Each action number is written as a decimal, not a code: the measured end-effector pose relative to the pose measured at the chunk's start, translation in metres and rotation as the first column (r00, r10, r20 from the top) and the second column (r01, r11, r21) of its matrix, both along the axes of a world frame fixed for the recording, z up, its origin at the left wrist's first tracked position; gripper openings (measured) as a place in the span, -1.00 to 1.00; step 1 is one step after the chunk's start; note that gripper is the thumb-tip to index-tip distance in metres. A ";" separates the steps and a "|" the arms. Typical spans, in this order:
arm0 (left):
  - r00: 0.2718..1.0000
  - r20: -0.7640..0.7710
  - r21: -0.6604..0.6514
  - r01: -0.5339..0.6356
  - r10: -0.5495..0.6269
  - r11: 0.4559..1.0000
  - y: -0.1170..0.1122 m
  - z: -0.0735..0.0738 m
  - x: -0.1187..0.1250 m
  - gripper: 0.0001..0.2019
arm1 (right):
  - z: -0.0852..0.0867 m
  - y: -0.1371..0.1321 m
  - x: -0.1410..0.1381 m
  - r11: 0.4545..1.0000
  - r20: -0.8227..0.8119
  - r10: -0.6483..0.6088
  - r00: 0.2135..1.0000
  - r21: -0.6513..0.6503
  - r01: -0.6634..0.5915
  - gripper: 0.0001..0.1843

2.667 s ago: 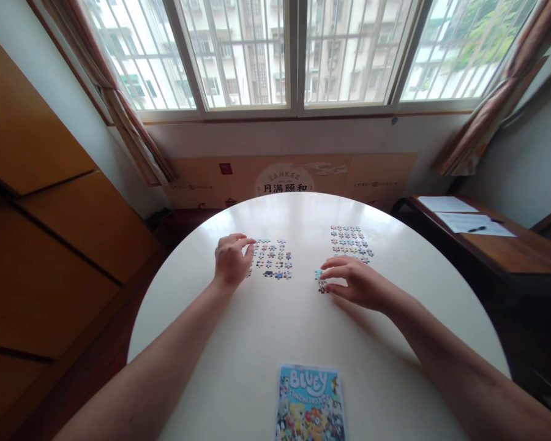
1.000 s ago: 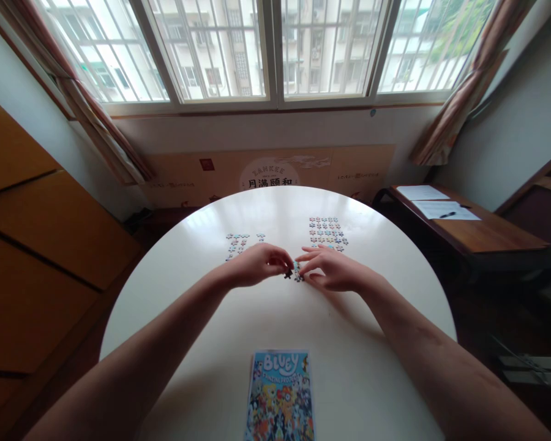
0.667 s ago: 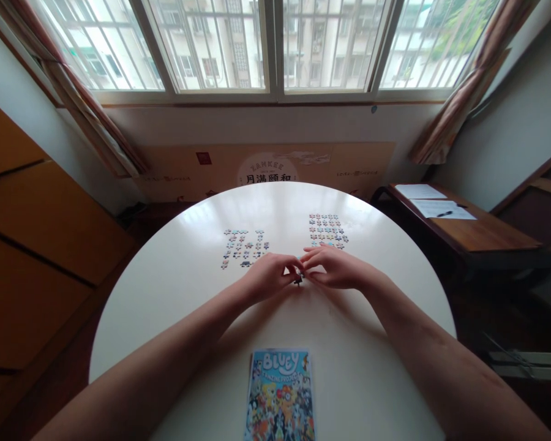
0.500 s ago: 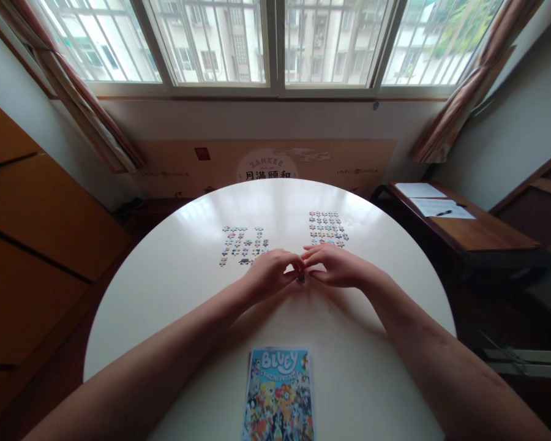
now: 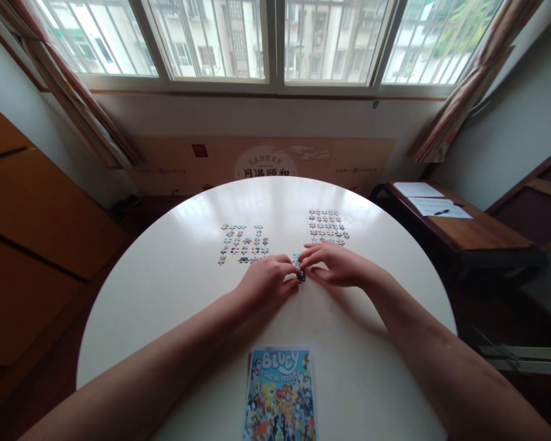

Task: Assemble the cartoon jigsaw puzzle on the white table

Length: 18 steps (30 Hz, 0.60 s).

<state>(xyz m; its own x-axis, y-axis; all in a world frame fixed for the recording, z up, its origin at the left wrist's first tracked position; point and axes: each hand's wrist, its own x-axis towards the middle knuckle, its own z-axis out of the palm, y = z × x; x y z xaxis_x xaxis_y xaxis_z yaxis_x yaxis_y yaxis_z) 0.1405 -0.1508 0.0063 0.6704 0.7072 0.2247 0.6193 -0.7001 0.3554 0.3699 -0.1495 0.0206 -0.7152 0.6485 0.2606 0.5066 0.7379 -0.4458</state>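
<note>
Over the middle of the white round table, my left hand (image 5: 267, 274) pinches a small dark jigsaw puzzle piece (image 5: 302, 277) between thumb and fingertips. My right hand (image 5: 334, 263) meets it from the other side, its curved fingertips on the same small cluster, partly hiding it. A light blue puzzle piece (image 5: 296, 258) shows just beyond the fingertips. Loose puzzle pieces (image 5: 243, 241) lie in spaced rows past my left hand. Another block of puzzle pieces (image 5: 326, 225) lies in tighter rows beyond my right hand.
A colourful Bluey picture sheet (image 5: 280, 392) lies on the white table (image 5: 165, 294) near me, between my forearms. On the right stands a wooden side table (image 5: 482, 229) with papers (image 5: 436, 207) and a pen. A printed cardboard panel (image 5: 165, 162) leans below the window.
My fingertips have drawn slightly apart, so the dark piece and the light blue piece between them show more. The view has shifted a little.
</note>
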 end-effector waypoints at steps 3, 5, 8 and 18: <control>1.000 0.005 -0.001 0.008 -0.008 1.000 -0.001 -0.004 0.002 -0.81 | 0.000 0.000 0.000 1.000 0.003 0.009 1.000 0.010 -0.009 -0.61; 1.000 0.005 0.002 0.010 -0.010 1.000 -0.002 -0.005 0.002 -0.80 | 0.000 0.000 -0.001 1.000 -0.006 0.004 1.000 0.002 -0.004 -0.62; 1.000 0.002 0.012 -0.009 0.009 1.000 -0.004 -0.005 0.003 -0.81 | 0.000 0.000 0.000 1.000 -0.025 -0.006 1.000 -0.016 0.006 -0.64; 0.999 0.010 -0.050 -0.049 0.049 0.998 -0.005 -0.002 0.004 -0.86 | -0.004 0.002 0.003 0.998 -0.038 -0.025 0.999 -0.050 0.023 -0.68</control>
<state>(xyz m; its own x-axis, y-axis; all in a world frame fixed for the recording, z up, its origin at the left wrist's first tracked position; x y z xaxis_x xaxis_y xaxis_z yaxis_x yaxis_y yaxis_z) 0.1445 -0.1556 0.0046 0.6321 0.7497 0.1959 0.6483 -0.6501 0.3962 0.3728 -0.1476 0.0162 -0.6891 0.6783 0.2551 0.5056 0.7022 -0.5012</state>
